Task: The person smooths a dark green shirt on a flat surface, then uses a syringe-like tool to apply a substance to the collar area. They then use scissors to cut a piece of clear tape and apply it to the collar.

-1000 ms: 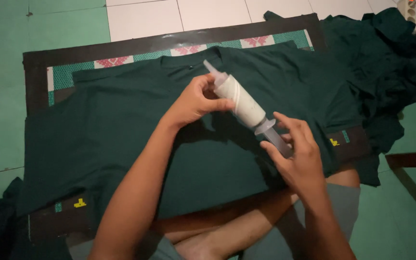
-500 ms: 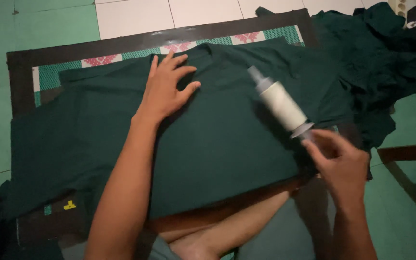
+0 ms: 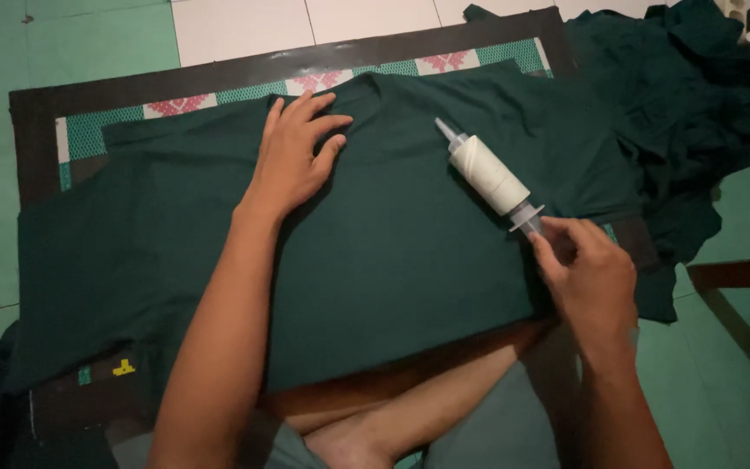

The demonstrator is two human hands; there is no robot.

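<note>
The left arm reaches forward, almost straight, and the left hand [image 3: 295, 156] lies flat, palm down, with the fingers spread and pointing away from the body. The right arm is bent, closer to the body. The right hand [image 3: 588, 280] is curled, its fingers [image 3: 552, 252] pinched together in a closed grip.

materials / finish

shirt [image 3: 392, 252]: dark green knit cloth, matt, smooth where it lies flat, a few soft creases. pile [image 3: 687, 113]: same green cloth, crumpled. syringe [image 3: 490, 176]: clear plastic barrel, slightly glossy, white opaque fill inside; tip and flange look translucent. mat [image 3: 219, 82]: woven, matt, dark border with green and pink pattern. floor [image 3: 10, 43]: green tile, dull sheen; white tile [image 3: 236, 26] further up, glossier.
</note>
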